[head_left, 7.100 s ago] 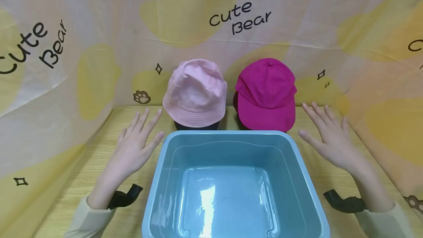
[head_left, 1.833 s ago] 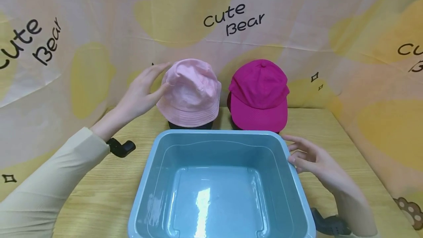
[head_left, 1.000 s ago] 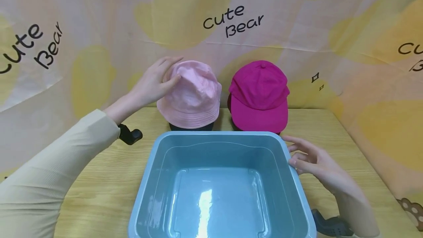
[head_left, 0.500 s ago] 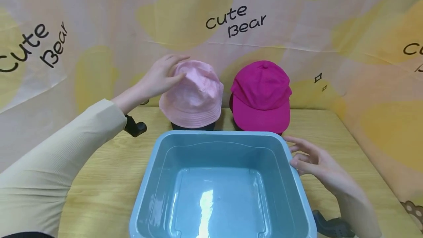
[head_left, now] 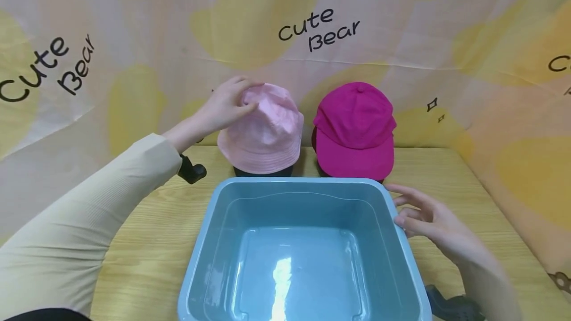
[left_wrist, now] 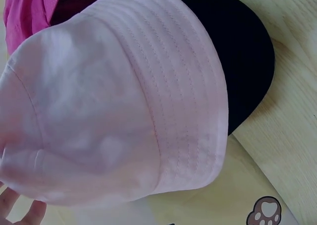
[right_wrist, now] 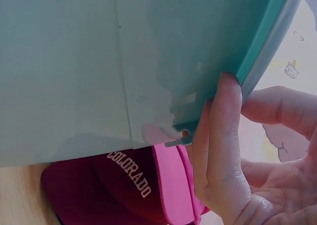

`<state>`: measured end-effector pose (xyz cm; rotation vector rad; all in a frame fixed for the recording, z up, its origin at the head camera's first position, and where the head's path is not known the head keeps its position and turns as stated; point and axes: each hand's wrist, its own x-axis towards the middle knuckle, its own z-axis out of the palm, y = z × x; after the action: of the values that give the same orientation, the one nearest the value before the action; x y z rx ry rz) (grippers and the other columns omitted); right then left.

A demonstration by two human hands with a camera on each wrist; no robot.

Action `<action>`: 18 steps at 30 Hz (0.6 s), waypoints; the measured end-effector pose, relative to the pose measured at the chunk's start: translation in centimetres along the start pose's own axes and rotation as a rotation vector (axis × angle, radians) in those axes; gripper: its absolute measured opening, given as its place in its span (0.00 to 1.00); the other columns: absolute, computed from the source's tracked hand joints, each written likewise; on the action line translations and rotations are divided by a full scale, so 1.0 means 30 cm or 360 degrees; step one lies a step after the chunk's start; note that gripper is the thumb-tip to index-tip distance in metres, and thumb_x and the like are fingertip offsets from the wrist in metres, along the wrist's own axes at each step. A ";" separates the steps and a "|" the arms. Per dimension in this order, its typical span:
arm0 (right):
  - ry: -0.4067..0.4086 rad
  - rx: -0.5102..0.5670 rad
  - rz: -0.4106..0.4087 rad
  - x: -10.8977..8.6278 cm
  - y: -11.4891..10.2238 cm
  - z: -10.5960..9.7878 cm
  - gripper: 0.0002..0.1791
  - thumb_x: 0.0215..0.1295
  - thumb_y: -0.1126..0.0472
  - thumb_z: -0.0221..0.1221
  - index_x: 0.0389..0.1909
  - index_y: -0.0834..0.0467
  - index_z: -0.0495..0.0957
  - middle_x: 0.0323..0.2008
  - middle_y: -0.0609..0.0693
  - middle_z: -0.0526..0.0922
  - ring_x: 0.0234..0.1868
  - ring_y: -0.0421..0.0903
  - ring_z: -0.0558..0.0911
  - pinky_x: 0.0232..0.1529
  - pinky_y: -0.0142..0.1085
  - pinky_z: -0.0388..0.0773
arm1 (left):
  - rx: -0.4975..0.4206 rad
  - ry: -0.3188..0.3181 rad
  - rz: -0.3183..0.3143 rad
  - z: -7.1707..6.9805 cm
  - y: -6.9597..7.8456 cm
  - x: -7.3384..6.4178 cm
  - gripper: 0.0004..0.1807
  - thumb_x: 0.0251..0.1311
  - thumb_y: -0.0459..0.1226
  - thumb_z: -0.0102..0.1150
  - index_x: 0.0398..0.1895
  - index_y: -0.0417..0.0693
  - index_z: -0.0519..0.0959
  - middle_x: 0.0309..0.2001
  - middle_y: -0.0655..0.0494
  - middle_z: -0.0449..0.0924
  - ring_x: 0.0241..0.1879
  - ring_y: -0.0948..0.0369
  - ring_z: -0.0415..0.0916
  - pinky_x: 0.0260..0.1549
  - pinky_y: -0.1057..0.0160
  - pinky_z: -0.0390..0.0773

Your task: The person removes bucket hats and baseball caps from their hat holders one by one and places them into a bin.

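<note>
My left hand (head_left: 225,104) is at the crown of a pale pink bucket hat (head_left: 272,135), thumb on the near side and fingers over the top, pinching it. The left wrist view shows those fingertips (left_wrist: 20,205) at the crown's edge. Under the bucket hat, a black cap's brim (left_wrist: 242,56) sticks out. With my right hand (head_left: 428,219) I grip the right rim of a light blue plastic basin (head_left: 292,180); the right wrist view shows fingers (right_wrist: 227,136) under the rim. A magenta baseball cap (head_left: 357,123) sits right of the bucket hat.
Beneath the magenta cap sits a dark maroon cap (right_wrist: 109,185) lettered COLORADO. Both hat stacks stand on the wooden table (head_left: 142,261) behind the basin, close to a patterned cloth backdrop (head_left: 245,19). The basin fills the front middle.
From resting open beside the basin, my left hand has reached up to the bucket hat and slid right onto its crown. My right hand has come to the basin's rim and stayed there.
</note>
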<state>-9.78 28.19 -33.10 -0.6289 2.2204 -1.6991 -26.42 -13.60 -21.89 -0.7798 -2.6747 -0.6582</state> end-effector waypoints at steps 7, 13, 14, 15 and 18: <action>0.0009 0.0004 0.0003 0.002 -0.003 0.001 0.31 0.69 0.70 0.48 0.72 0.56 0.55 0.51 0.48 0.75 0.38 0.46 0.84 0.40 0.39 0.81 | 0.0071 -0.0004 0.0000 0.003 0.007 -0.008 0.26 0.61 0.39 0.57 0.63 0.44 0.71 0.58 0.40 0.72 0.57 0.46 0.69 0.61 0.46 0.67; 0.0005 0.0005 0.0002 0.003 -0.004 0.000 0.31 0.69 0.70 0.48 0.72 0.57 0.55 0.50 0.48 0.75 0.37 0.45 0.84 0.39 0.40 0.81 | 0.0146 -0.0023 -0.0021 0.009 0.014 -0.018 0.29 0.58 0.39 0.60 0.64 0.46 0.71 0.58 0.44 0.73 0.52 0.49 0.71 0.53 0.48 0.72; 0.0005 0.0005 0.0004 0.002 -0.005 0.000 0.31 0.69 0.70 0.48 0.72 0.57 0.56 0.50 0.48 0.75 0.37 0.46 0.84 0.39 0.40 0.81 | 0.0158 -0.0026 -0.0027 0.012 0.016 -0.019 0.29 0.57 0.39 0.61 0.64 0.47 0.71 0.58 0.45 0.73 0.53 0.49 0.71 0.52 0.48 0.72; 0.0005 0.0005 0.0006 0.000 -0.005 0.000 0.31 0.69 0.70 0.48 0.72 0.57 0.56 0.50 0.48 0.76 0.37 0.46 0.84 0.39 0.40 0.81 | 0.0162 -0.0027 -0.0033 0.014 0.017 -0.021 0.29 0.57 0.39 0.61 0.64 0.48 0.71 0.58 0.45 0.73 0.53 0.49 0.71 0.51 0.48 0.73; 0.0016 -0.0003 0.0022 -0.003 -0.007 -0.001 0.31 0.69 0.70 0.49 0.72 0.56 0.56 0.50 0.48 0.76 0.36 0.46 0.84 0.39 0.39 0.81 | 0.0159 -0.0020 -0.0047 0.021 0.021 -0.022 0.29 0.56 0.39 0.61 0.64 0.52 0.72 0.59 0.47 0.72 0.53 0.50 0.71 0.48 0.49 0.73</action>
<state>-9.68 28.22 -32.89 -0.6057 2.2279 -1.6975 -25.61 -13.09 -22.45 -0.7218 -2.7113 -0.5236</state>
